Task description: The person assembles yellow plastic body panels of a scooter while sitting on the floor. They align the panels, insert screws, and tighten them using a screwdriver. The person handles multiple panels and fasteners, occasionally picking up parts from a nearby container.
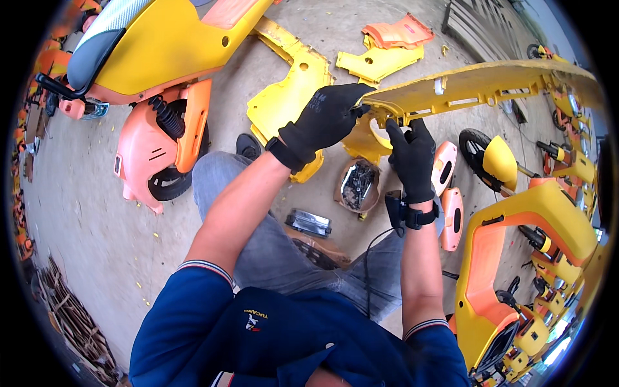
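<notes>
Both my hands wear black gloves and are raised in front of me at a long, curved yellow plastic panel (pixel 477 90), which stretches off to the right. My left hand (pixel 327 116) is closed around the panel's near left end. Below the panel's lower edge, my right hand (pixel 411 155) has its thumb and fingers bent against the mounting tabs, gripping there. Whether a small part sits between those fingertips is too small to tell. Behind my hands hangs or stands a yellow part with a round opening (pixel 379 137).
Between my knees are a cardboard box (pixel 340 193) of dark hardware and a clear-and-grey lamp-like unit (pixel 308 222). Yellow panels (pixel 284 97) lie ahead. A yellow-orange scooter (pixel 161 55) stands left, a scooter frame (pixel 483 245) right. Pink oval-slotted covers (pixel 452 219) lie beside my right wrist.
</notes>
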Action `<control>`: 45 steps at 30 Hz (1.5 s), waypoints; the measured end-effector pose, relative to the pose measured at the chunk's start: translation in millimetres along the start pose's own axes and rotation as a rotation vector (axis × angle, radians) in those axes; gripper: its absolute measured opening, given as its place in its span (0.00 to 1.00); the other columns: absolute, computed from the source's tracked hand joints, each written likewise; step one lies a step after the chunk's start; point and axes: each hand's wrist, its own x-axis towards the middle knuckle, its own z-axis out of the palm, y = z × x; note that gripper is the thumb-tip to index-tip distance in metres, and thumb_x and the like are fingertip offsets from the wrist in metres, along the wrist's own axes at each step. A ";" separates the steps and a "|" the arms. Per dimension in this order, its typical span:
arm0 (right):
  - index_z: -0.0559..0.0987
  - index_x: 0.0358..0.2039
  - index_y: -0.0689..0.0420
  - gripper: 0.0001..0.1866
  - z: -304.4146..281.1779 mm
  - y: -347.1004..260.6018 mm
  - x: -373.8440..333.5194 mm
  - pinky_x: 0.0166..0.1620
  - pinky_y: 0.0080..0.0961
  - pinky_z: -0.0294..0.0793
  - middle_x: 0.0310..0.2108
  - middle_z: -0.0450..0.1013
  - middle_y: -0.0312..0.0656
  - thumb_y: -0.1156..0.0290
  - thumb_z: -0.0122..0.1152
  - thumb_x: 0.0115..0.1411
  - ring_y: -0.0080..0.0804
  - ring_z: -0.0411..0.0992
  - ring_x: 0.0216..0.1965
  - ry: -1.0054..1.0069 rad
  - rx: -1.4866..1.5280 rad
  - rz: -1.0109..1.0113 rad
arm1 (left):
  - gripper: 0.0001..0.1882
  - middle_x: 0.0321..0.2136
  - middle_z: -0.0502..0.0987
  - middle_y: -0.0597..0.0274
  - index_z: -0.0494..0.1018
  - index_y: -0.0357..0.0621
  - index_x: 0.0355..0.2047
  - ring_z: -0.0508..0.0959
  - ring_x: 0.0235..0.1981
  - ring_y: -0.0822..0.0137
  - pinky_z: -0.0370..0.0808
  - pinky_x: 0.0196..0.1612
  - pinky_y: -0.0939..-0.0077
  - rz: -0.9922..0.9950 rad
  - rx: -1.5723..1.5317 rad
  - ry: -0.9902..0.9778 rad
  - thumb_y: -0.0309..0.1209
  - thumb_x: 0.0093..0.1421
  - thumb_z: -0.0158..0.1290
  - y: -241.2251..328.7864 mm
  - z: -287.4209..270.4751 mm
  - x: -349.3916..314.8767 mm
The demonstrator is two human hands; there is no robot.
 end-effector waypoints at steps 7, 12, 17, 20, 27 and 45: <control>0.75 0.28 0.63 0.14 11.9 -3.8 -0.1 0.19 0.30 0.58 0.13 0.66 0.43 0.64 0.64 0.63 0.28 0.64 0.12 0.191 -0.142 -0.212 | 0.15 0.36 0.81 0.45 0.76 0.39 0.46 0.80 0.37 0.46 0.78 0.41 0.63 -0.056 -0.009 -0.004 0.22 0.58 0.54 3.9 -1.1 1.2; 0.73 0.25 0.63 0.15 22.0 -3.6 3.7 0.23 0.38 0.53 0.13 0.61 0.44 0.65 0.65 0.61 0.35 0.56 0.16 0.309 -0.182 -0.285 | 0.19 0.39 0.81 0.44 0.73 0.35 0.51 0.81 0.39 0.50 0.76 0.44 0.64 -0.068 -0.053 -0.061 0.25 0.59 0.57 3.3 -3.8 1.6; 0.72 0.24 0.62 0.16 28.4 0.3 6.4 0.24 0.38 0.52 0.14 0.61 0.45 0.66 0.66 0.61 0.36 0.56 0.17 0.349 -0.270 -0.317 | 0.26 0.43 0.81 0.51 0.72 0.36 0.55 0.81 0.44 0.58 0.76 0.48 0.66 -0.002 -0.257 0.067 0.30 0.56 0.62 10.3 -2.9 5.9; 0.73 0.27 0.64 0.15 28.8 -1.2 3.3 0.27 0.38 0.61 0.20 0.67 0.51 0.65 0.63 0.63 0.45 0.65 0.22 0.296 -0.341 -0.313 | 0.28 0.45 0.81 0.51 0.72 0.38 0.56 0.82 0.46 0.58 0.77 0.50 0.66 -0.068 -0.313 0.047 0.30 0.54 0.64 14.7 -6.7 7.7; 0.74 0.29 0.64 0.15 36.6 -9.4 1.8 0.28 0.37 0.67 0.23 0.71 0.52 0.64 0.61 0.64 0.47 0.70 0.23 0.271 -0.328 -0.264 | 0.17 0.34 0.83 0.50 0.78 0.37 0.45 0.84 0.35 0.55 0.78 0.40 0.66 -0.246 -0.210 -0.032 0.34 0.58 0.61 4.9 -9.3 5.7; 0.73 0.56 0.63 0.24 5.1 -8.1 8.1 0.21 0.17 0.63 0.30 0.75 0.36 0.71 0.64 0.61 0.15 0.64 0.17 -0.133 0.276 0.108 | 0.18 0.32 0.83 0.58 0.78 0.36 0.45 0.79 0.31 0.71 0.75 0.37 0.73 -0.272 -0.220 -0.090 0.37 0.61 0.59 -1.1 -16.5 6.5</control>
